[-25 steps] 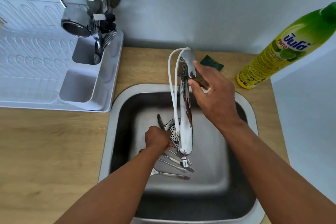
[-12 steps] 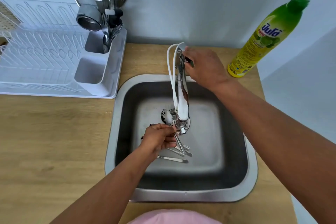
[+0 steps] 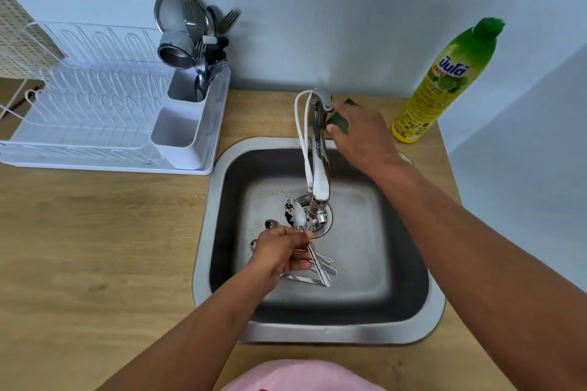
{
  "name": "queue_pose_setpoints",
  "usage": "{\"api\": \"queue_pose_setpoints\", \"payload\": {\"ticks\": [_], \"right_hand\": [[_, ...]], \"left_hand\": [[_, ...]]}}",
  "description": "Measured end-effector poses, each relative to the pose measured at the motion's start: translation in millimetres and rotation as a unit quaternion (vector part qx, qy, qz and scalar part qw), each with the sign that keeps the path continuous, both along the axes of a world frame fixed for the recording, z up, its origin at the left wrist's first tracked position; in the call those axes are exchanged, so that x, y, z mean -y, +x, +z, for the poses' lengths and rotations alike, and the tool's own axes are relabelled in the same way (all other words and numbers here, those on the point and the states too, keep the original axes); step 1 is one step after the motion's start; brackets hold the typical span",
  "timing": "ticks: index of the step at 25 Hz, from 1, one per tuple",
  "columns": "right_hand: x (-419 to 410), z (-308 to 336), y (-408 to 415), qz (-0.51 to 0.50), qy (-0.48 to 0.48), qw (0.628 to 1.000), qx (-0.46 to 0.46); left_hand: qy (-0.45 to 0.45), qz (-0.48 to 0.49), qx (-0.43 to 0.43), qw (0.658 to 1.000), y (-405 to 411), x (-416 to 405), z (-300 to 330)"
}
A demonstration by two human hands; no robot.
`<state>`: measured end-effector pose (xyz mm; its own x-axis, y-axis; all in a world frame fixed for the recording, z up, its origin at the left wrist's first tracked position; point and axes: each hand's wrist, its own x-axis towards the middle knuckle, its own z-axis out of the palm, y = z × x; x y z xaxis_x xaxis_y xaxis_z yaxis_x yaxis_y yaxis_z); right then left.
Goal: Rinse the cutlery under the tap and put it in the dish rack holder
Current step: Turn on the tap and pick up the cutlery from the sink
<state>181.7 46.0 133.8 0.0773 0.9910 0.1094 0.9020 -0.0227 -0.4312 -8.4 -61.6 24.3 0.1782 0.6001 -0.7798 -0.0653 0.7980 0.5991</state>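
My left hand (image 3: 279, 252) grips a bunch of spoons (image 3: 321, 267) low in the steel sink (image 3: 203, 247). Their bowls (image 3: 298, 216) carry black specks and sit just under the chrome tap's (image 3: 319, 168) spout, by the drain. My right hand (image 3: 362, 133) is behind the sink, right of the tap lever, with its fingers closed around a green sponge (image 3: 339, 122). I see no clear stream of water. The white cutlery holder (image 3: 178, 133) stands on the right end of the dish rack (image 3: 89, 105). Its rear compartment holds forks and spoons (image 3: 206, 73).
A metal cup (image 3: 176, 54) and a strainer (image 3: 181, 13) lean in the holder's rear compartment. A yellow-green dish soap bottle (image 3: 444, 79) stands at the back right. A white hose (image 3: 301, 136) loops beside the tap. Wooden counter (image 3: 95, 247) surrounds the sink.
My right hand left the tap lever and moved right onto the green sponge. My left hand lifted the spoons slightly, bringing their bowls under the spout. The view has pulled back.
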Motion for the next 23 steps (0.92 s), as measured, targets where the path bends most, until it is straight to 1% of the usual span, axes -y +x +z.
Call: {"api": "queue_pose_setpoints", "payload": {"ticks": [2, 4, 5, 7, 9, 11, 13, 15, 17, 19, 20, 21, 22, 23], "right_hand": [[29.1, -8.6, -3.2, -0.035, -0.002, 0.994, -0.104], [72.9, -30.7, -9.7, -0.072, -0.018, 0.984, -0.163], [93.7, -44.7, -14.0, -0.081, -0.047, 0.978, -0.186], [123.9, -72.7, -25.9, -0.090, -0.137, 0.958, -0.235], [144.0, -88.5, -41.5, -0.107, -0.204, 0.913, -0.337], [151.5, -95.4, -52.2, -0.161, -0.223, 0.845, -0.459], [150.3, -95.9, -55.9, -0.208, -0.235, 0.784, -0.536], [146.7, -96.7, -56.7, -0.240, -0.247, 0.748, -0.568], [143.1, -98.5, -58.4, -0.259, -0.249, 0.744, -0.564], [141.2, -98.7, -59.5, -0.278, -0.234, 0.740, -0.566], [140.3, -98.8, -59.4, -0.296, -0.224, 0.721, -0.585], [139.5, -99.4, -58.7, -0.317, -0.216, 0.689, -0.615], [138.8, -99.5, -58.2, -0.332, -0.214, 0.656, -0.644], [138.8, -99.8, -58.3, -0.333, -0.217, 0.635, -0.662]], "left_hand": [[0.008, -0.006, -0.004, 1.000, -0.6, 3.2, 1.3], [0.020, -0.011, -0.011, 1.000, -0.6, 6.3, 3.0], [0.028, -0.013, -0.012, 0.999, -0.6, 7.8, 4.0], [0.042, -0.019, -0.015, 0.999, 0.3, 11.1, 5.6], [0.051, -0.024, -0.021, 0.998, 0.7, 16.5, 6.0], [0.056, -0.028, -0.029, 0.998, -1.1, 21.0, 5.7], [0.061, -0.031, -0.023, 0.997, -6.0, 23.4, 5.3], [0.065, -0.044, -0.008, 0.997, -10.6, 24.1, 4.9], [0.062, -0.069, -0.011, 0.996, -13.5, 23.3, 4.8], [0.074, -0.074, -0.053, 0.993, -15.0, 20.1, 5.1], [0.094, -0.066, -0.086, 0.990, -15.4, 16.5, 4.8], [0.120, -0.059, -0.114, 0.984, -15.4, 12.0, 4.6], [0.146, -0.061, -0.133, 0.978, -14.9, 7.2, 5.6], [0.167, -0.075, -0.141, 0.973, -13.2, 2.3, 7.0]]}}
